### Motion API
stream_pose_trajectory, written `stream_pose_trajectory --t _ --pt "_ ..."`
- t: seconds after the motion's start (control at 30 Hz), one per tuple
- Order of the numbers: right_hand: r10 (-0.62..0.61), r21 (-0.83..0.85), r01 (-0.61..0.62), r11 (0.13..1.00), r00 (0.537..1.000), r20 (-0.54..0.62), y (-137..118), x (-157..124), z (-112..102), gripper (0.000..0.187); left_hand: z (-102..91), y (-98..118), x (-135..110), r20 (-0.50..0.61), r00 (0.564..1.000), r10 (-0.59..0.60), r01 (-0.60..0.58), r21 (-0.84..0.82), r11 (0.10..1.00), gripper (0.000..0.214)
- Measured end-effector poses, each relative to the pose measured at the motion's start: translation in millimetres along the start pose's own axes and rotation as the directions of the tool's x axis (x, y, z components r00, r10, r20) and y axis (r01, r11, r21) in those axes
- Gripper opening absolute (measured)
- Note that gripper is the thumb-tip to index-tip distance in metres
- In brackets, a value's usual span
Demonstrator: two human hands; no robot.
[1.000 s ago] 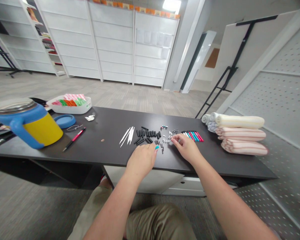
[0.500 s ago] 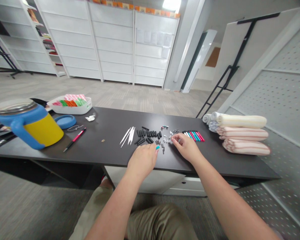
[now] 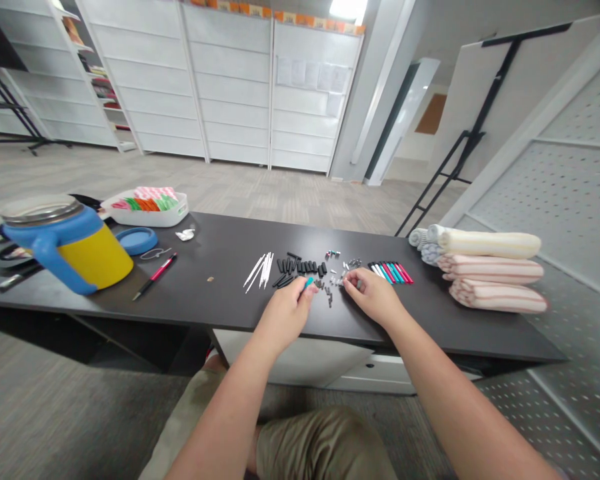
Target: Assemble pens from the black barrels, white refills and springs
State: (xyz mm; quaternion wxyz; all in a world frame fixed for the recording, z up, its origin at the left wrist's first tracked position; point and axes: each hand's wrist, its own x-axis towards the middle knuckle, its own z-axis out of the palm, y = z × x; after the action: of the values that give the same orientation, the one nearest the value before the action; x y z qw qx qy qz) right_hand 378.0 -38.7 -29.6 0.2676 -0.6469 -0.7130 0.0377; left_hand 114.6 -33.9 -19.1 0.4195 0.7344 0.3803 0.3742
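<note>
My left hand (image 3: 283, 312) is closed around a teal pen barrel (image 3: 309, 283), whose end sticks out past the thumb. My right hand (image 3: 375, 295) rests at the small clear plastic pieces (image 3: 336, 281), thumb and forefinger pinched together. Whatever lies between those fingertips is too small to make out. Black tube-shaped pen parts (image 3: 307, 267) lie in a group beyond my left hand, with small dark grey pieces (image 3: 329, 297) between the hands. White pen refills (image 3: 260, 272) are spread to the left. A row of red, teal and white barrels (image 3: 392, 272) lies just beyond my right hand.
Rolled striped towels (image 3: 495, 272) are stacked at the right end of the dark table (image 3: 220, 247). On the left stand a blue and yellow mug (image 3: 87, 257), a blue lid (image 3: 137, 241), a red and black pen (image 3: 155, 276) and a white basket (image 3: 173, 212) of colourful packets.
My left hand has turned and lifted slightly, tilting the teal barrel upward. My right hand stays at the clear pieces. The whole view has shifted slightly.
</note>
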Motion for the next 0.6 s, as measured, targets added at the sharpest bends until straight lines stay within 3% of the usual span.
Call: stream_pose_trajectory --t 0.03,0.1,0.13,0.2,0.27,0.33,0.5,0.6 --pt "-0.011 -0.005 0.011 1.0 1.0 0.005 -0.2 -0.1 0.2 0.021 -1.6 -0.7 1.5 -0.003 0.998 -0.061 0.058 -0.251 0.966 0.036" --pt "-0.027 -0.01 0.027 1.0 1.0 0.011 -0.2 -0.3 0.5 0.021 -4.4 -3.1 4.9 0.007 0.986 -0.168 0.132 -0.654 0.745 0.039" --pt "-0.032 -0.011 0.032 0.999 0.999 0.012 -0.1 -0.3 0.7 0.02 -5.7 -4.8 6.7 0.008 0.978 -0.211 0.14 -0.77 0.623 0.04" --pt "-0.036 -0.014 0.036 0.999 0.999 0.017 0.2 0.1 1.1 0.02 -7.4 -8.5 10.1 0.009 0.965 -0.262 0.132 -0.878 0.46 0.038" --pt "-0.036 -0.021 0.037 0.999 0.999 0.027 0.3 0.6 1.4 0.02 -8.0 -11.2 12.5 0.011 0.959 -0.284 0.126 -0.913 0.389 0.037" --pt "-0.042 -0.026 0.043 0.999 0.999 0.032 -0.1 0.6 1.2 0.022 -7.2 -11.1 13.0 0.01 0.956 -0.292 0.128 -0.913 0.386 0.036" --pt "-0.055 -0.025 0.055 0.998 0.998 0.002 -5.1 -5.8 -0.7 0.023 -7.7 1.0 6.4 -0.043 0.971 -0.237 0.101 -0.821 0.562 0.036" --pt "-0.07 -0.021 0.069 0.997 0.997 -0.013 -15.4 -7.9 0.8 0.021 -14.6 6.8 1.6 -0.024 0.981 -0.195 0.091 -0.823 0.56 0.036"
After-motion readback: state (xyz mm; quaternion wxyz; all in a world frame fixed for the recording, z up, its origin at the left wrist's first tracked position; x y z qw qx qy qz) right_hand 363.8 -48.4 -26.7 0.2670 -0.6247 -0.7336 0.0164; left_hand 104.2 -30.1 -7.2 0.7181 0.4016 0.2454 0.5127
